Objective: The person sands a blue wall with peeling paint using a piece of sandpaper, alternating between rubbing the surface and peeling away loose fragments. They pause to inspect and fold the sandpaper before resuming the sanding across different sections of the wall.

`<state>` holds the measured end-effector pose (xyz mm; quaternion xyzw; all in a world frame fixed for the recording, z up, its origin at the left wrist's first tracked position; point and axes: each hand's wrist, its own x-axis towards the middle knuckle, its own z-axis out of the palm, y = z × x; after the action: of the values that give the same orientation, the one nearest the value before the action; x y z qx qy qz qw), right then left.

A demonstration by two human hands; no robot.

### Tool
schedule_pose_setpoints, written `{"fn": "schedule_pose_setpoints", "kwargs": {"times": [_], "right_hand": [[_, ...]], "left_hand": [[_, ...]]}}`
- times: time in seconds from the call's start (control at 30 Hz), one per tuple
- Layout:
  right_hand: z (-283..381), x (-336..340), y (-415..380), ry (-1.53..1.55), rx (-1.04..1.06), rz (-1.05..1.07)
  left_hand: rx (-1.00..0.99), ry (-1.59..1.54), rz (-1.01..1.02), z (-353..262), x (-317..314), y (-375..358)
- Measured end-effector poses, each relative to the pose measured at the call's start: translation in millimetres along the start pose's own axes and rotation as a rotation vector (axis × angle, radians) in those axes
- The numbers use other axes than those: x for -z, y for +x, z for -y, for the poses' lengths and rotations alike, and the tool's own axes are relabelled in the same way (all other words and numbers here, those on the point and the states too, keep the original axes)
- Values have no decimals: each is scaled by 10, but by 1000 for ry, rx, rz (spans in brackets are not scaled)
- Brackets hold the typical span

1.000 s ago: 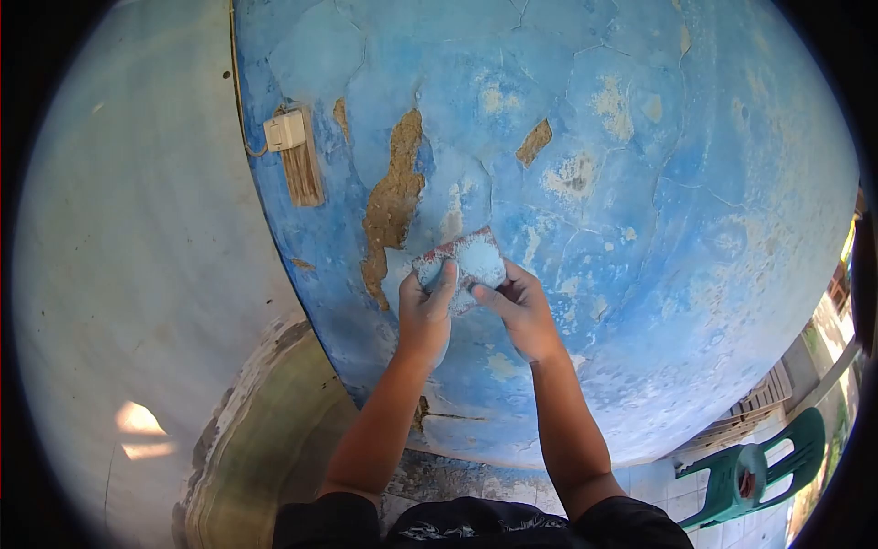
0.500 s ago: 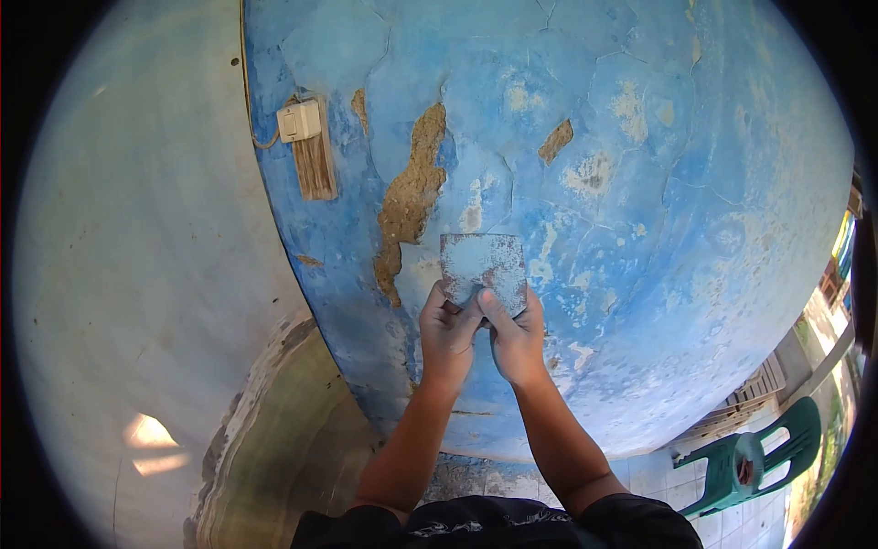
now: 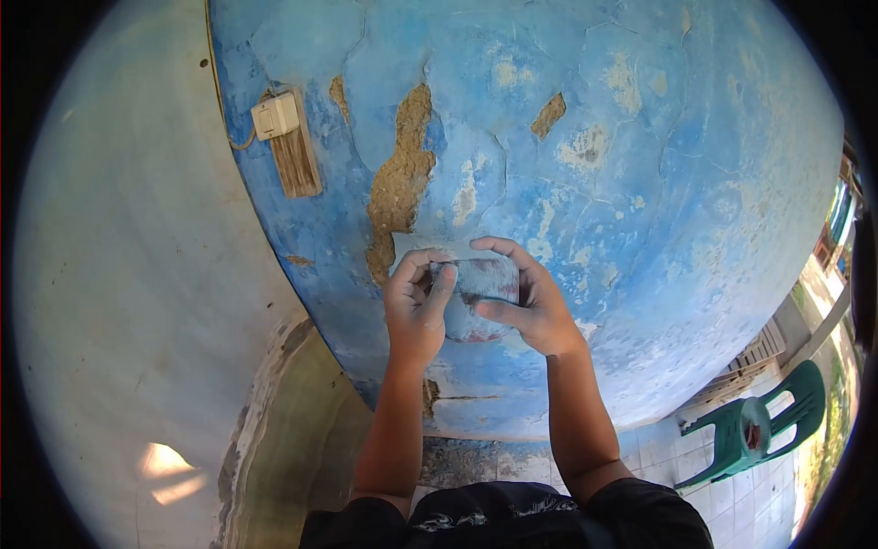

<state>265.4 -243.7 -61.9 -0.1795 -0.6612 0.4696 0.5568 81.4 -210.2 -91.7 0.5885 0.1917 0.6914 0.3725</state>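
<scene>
Hands met in front of the cracked, peeling blue plaster wall [image 3: 631, 183], the left hand [image 3: 413, 316] and right hand [image 3: 535, 306] both gripping a small dusty reddish-edged sandpaper sheet [image 3: 480, 297], fingers curled round its ends, seemingly folding it for firmer purchase.

The blue wall [image 3: 640, 229] blocks everything ahead; a switch [image 3: 275, 115] juts at 10 o'clock, a chair [image 3: 754, 439] stands at 4 o'clock.

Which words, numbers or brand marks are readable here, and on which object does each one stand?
None can be read.
The shirt bears a pale print, too blurred to read.
The sanding sheet between both hands, the wall switch and the green chair show no lettering.
</scene>
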Motion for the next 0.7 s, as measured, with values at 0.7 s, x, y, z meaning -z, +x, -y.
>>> {"fn": "schedule_pose_setpoints", "kwargs": {"times": [0.7], "right_hand": [[116,100,671,-196,134,-495]], "left_hand": [[-761,732,437,-165,277,1397]]}}
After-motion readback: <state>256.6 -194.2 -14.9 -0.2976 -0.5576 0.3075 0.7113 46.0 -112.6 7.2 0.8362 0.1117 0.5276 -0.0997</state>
